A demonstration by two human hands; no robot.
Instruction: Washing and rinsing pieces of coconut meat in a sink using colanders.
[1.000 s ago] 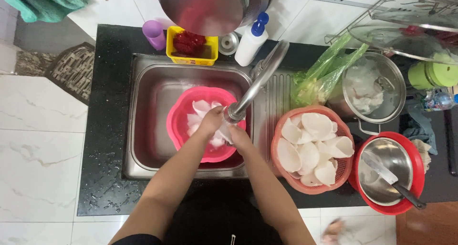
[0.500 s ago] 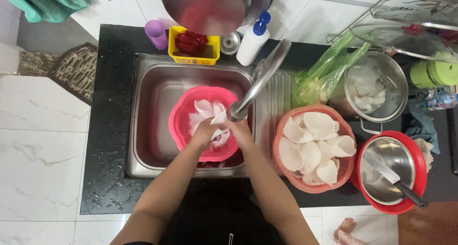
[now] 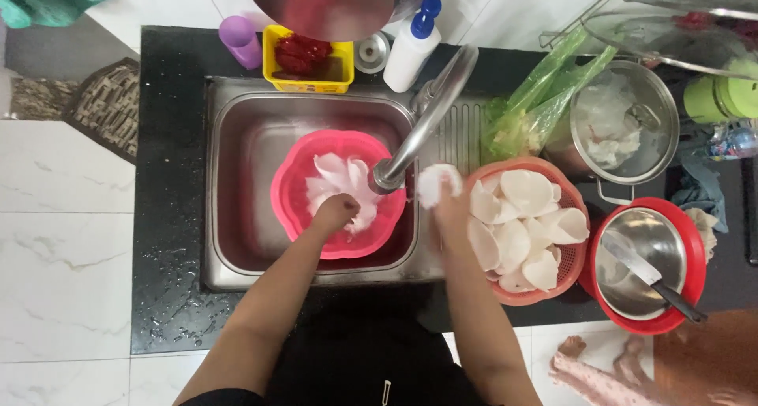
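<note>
Over the sink, hands: right grips white piece, left grasps pieces.

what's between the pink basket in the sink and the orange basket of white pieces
In the head view, the right hand holding a white piece, over the sink's ribbed drainboard, beside the tap spout.

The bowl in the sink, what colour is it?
Pink, seen in the head view: the bowl under the left hand.
</note>
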